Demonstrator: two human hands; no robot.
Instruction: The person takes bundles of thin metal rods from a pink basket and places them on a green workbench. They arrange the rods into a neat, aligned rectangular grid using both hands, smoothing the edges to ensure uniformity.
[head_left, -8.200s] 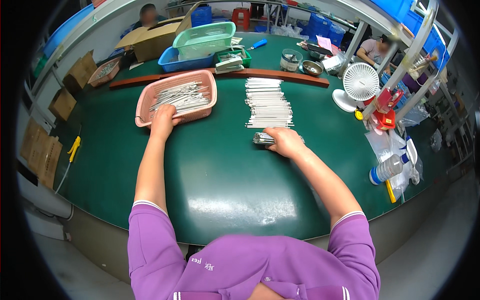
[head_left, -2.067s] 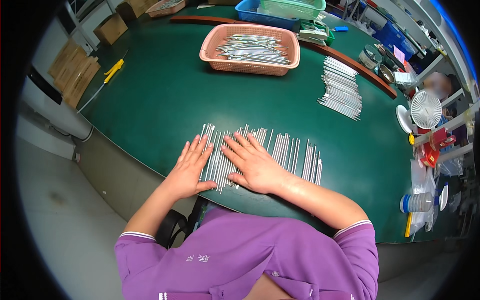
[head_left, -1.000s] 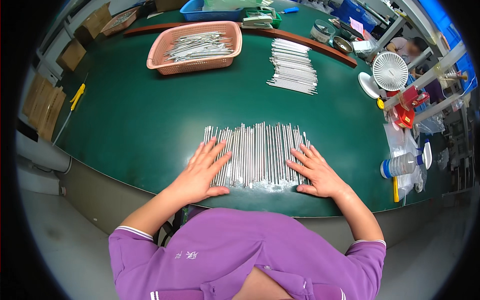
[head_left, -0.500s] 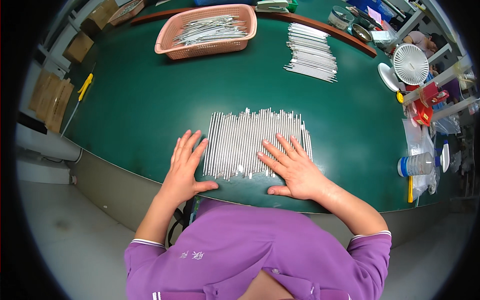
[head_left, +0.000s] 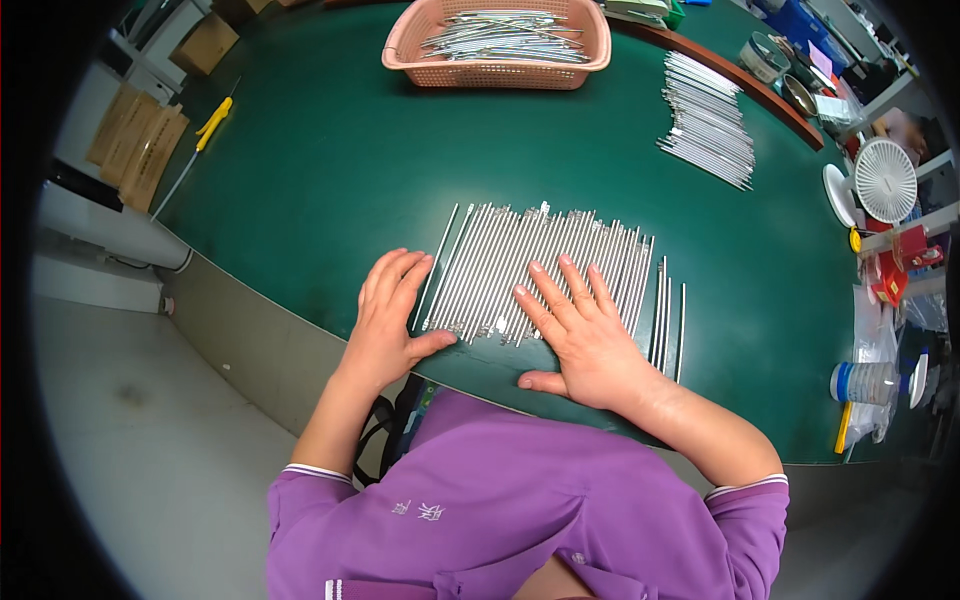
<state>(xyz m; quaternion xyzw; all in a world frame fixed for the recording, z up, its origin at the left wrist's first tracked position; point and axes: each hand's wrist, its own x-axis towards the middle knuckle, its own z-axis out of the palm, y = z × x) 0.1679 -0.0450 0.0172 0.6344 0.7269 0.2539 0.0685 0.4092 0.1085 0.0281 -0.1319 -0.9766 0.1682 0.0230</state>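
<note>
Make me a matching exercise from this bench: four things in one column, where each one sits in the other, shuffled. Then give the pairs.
Things:
1. pink basket
2. white fan
3. yellow tool
4. right hand

Places:
A. far left edge of the green table
B. flat on the near row of metal rods
C. far side of the table, holding loose rods
D. right side, beyond the table edge

Pairs: 1-C, 2-D, 3-A, 4-B
</note>
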